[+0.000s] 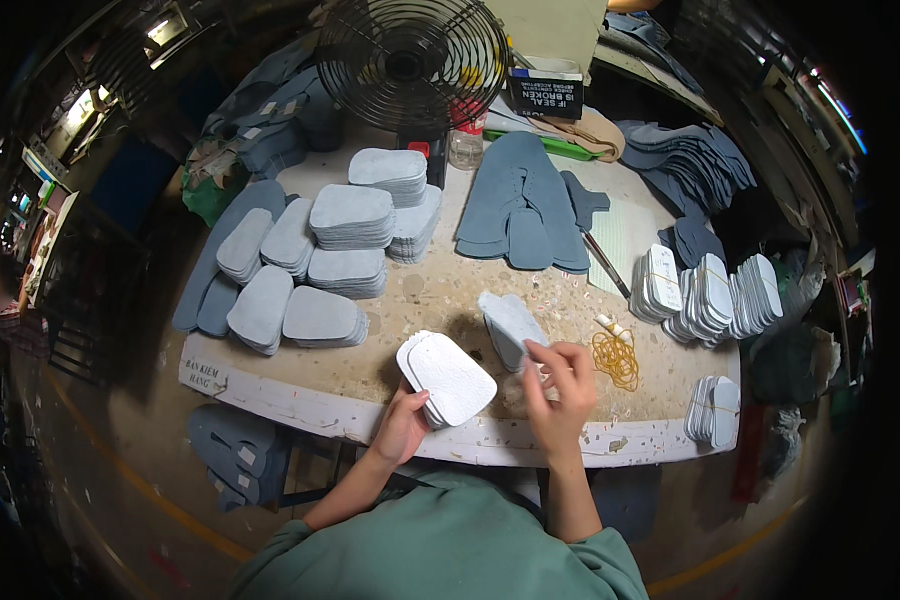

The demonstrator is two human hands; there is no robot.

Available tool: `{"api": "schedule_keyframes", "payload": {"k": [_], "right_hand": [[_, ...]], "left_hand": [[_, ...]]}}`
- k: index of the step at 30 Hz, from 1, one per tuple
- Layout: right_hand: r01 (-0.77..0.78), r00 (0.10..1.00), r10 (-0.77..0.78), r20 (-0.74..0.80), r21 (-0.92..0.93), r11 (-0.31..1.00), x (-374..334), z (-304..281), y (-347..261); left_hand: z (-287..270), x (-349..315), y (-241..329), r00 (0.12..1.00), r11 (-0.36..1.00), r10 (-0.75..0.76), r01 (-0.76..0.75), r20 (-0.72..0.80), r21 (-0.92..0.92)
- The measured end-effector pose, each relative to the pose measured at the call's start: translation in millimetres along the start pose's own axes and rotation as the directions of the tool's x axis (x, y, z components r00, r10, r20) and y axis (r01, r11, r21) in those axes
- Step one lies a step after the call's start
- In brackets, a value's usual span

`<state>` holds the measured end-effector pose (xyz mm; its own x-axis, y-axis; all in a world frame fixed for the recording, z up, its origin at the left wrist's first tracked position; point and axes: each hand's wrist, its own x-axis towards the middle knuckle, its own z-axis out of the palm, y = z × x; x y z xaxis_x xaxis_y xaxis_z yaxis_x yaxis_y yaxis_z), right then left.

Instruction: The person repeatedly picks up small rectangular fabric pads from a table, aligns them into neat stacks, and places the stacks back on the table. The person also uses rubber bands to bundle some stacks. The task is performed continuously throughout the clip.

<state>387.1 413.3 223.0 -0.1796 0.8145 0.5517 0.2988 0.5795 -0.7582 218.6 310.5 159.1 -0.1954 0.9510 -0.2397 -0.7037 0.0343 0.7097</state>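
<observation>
My left hand (398, 428) is closed round the lower left edge of a small fanned stack of white rounded pieces (454, 382), tilted above the table's near edge. Thumb and forefinger of my right hand (562, 398) pinch the near corner of a light grey-blue rounded piece (513, 318). That piece lies tilted over more of its kind on the table, and the exact grip is partly hidden by the fingers. Just right of this hand lies a bundle of yellow rubber bands (616, 360).
Stacks of grey-blue pieces (352, 215) fill the table's left half. Dark blue cut panels (515, 195) lie at the back, near a black fan (410, 65) and a bottle (466, 145). Banded white stacks (712, 295) stand at right, with another banded bundle (712, 410) near the corner.
</observation>
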Motion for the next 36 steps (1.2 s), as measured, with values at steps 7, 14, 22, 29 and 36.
{"api": "schedule_keyframes", "payload": {"k": [7,14,22,29,36], "right_hand": [[-0.203,0.958,0.175,0.225,0.106,0.974,-17,6,-12],[0.037,0.998,-0.032,0.045,-0.114,0.993,-3,2,-2],[-0.219,0.969,0.196,0.151,0.152,0.964,-15,8,-11],[-0.139,0.975,0.141,0.172,-0.026,0.990,-7,4,-4],[-0.270,0.944,0.234,0.231,0.137,0.953,-17,8,-9]], "left_hand": [[-2,1,-1,0.999,0.999,-0.036,0.036,0.015,0.011],[-2,1,0,1.000,0.997,-0.021,0.022,0.020,-0.069],[0,1,0,0.999,0.999,-0.032,0.032,0.002,-0.004],[1,1,2,0.999,0.999,-0.039,0.039,0.019,-0.023],[8,1,5,1.000,0.998,-0.026,0.026,-0.006,0.058]]}}
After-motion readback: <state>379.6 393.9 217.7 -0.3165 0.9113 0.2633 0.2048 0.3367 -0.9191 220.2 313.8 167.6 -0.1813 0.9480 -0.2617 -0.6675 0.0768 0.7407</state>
